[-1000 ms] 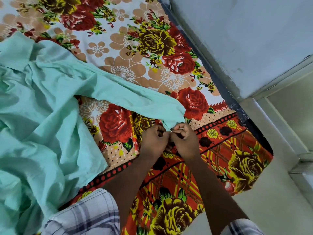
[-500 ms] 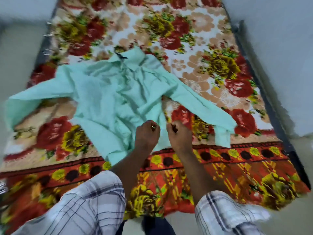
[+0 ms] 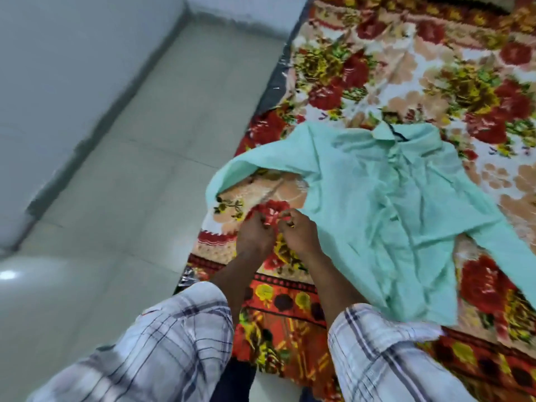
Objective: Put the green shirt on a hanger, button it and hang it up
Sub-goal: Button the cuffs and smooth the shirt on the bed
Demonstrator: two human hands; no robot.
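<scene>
The light green shirt [image 3: 377,204] lies spread front-up on the floral bedsheet [image 3: 406,68], collar toward the far side. A thin dark piece [image 3: 395,134] pokes out at the collar; I cannot tell what it is. One sleeve [image 3: 246,161] arches toward the bed's left edge, and the other runs off to the right. My left hand [image 3: 255,236] and my right hand [image 3: 300,233] hover close together over the sheet below that left sleeve, fingers curled, with no cloth in them. My right hand is just beside the shirt's side edge.
Pale tiled floor [image 3: 121,198] lies left of the bed, and a white wall [image 3: 58,82] stands beyond it. The bed's near edge [image 3: 275,285] with an orange border is in front of my checked sleeves [image 3: 162,343].
Both hands let go of the right sleeve's cuff and moved left across the shirt to the sheet under the left sleeve. My view swung from the bed's right edge to its left edge.
</scene>
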